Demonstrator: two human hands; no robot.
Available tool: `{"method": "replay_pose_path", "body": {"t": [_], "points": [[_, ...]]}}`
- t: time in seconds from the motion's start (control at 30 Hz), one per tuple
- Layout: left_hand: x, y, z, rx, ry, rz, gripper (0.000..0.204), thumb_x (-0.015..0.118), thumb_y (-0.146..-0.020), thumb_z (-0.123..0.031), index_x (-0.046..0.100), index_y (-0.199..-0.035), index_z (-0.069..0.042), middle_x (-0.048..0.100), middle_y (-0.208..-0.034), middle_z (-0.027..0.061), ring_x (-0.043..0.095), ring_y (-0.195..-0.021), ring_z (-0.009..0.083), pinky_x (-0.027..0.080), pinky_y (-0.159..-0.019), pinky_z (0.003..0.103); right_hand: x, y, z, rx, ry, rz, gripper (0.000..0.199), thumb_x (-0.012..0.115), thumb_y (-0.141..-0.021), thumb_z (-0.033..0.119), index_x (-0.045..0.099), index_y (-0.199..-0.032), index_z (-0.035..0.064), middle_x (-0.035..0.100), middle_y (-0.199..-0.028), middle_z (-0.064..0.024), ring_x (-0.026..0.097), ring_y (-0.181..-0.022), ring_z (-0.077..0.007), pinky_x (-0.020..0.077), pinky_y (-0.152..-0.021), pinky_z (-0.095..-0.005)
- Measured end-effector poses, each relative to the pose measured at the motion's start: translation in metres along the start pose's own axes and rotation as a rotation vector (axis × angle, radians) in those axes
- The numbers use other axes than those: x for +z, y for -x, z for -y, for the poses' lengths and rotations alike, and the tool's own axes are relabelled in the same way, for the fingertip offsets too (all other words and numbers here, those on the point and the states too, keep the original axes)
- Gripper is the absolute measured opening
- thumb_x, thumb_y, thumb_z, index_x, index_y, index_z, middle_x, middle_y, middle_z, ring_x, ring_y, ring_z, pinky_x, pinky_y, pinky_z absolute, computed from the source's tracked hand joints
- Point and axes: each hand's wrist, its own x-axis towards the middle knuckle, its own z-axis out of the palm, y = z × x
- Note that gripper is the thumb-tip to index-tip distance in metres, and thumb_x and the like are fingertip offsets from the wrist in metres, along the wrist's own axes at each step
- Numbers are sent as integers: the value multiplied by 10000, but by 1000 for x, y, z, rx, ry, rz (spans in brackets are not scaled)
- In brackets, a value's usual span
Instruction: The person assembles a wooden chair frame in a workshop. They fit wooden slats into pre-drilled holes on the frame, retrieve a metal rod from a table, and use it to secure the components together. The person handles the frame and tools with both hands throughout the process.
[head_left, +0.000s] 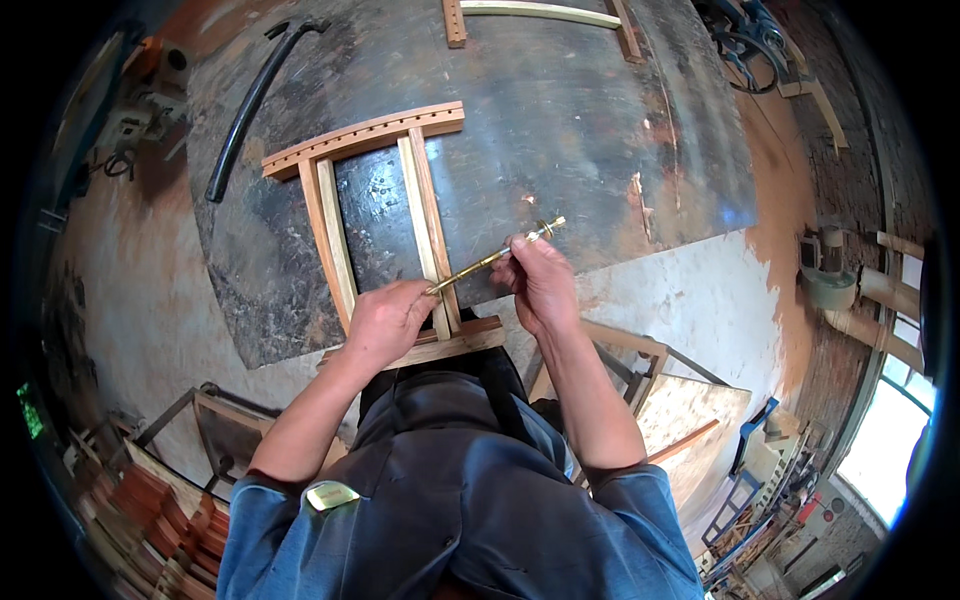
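Note:
In front of my body I hold a thin brass-coloured metal rod [470, 271], slanting up to the right, with small metal pieces at its far right end. My left hand [388, 322] pinches the rod's lower left end. The fingers of my right hand [541, 280] close round it near the upper right end. Under the rod lies a wooden frame [365, 135] with a curved, holed rail at the far side and several slats. Its near rail [440, 347] sits close to my apron, just beneath my left hand.
The frame lies on a dark, worn tabletop [580, 130]. A long black tool with a hooked head [255, 110] lies at the far left. Another wooden frame [540, 12] is at the far edge. Wooden stands [690, 415] flank me, and cut timber [150, 500] is stacked lower left.

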Motion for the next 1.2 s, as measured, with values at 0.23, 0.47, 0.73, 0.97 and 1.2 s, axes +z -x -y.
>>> {"method": "replay_pose_path", "body": {"t": [0.23,0.47,0.73,0.97,1.2], "points": [[-7,5,-16,-345,239,143,187,660,-876,-139,660,-1015,-14,662,-846,162,660,-750,292,513,-675,355,6,2,-3,-51,-103,114,131,560,-962,119,623,-996,10,672,-930,-105,639,-754,-155,545,-695,-271],[3,18,-7,-239,198,17,190,655,-876,-122,656,-1030,-12,673,-878,151,666,-767,266,513,-691,325,6,1,-14,-1,-103,82,136,549,-959,98,619,-1034,8,680,-949,-112,654,-834,-166,560,-738,-288],[3,27,-10,-333,334,55,180,626,-895,-101,656,-1034,10,673,-871,128,650,-760,197,508,-702,301,30,13,1,50,-79,35,125,558,-954,87,623,-1008,-5,692,-980,-129,666,-844,-170,542,-756,-265],[8,32,-5,-361,387,58,194,621,-909,-124,659,-1044,10,672,-840,124,635,-734,185,504,-691,298,12,11,-9,9,82,61,166,552,-960,124,624,-993,-22,688,-994,-163,668,-886,-221,549,-840,-341],[9,33,1,-289,379,22,199,617,-926,-159,652,-1023,11,661,-743,131,650,-678,198,508,-641,312,16,13,-9,32,100,74,162,532,-969,115,636,-994,-7,690,-1027,-161,669,-931,-218,547,-815,-315]]}}
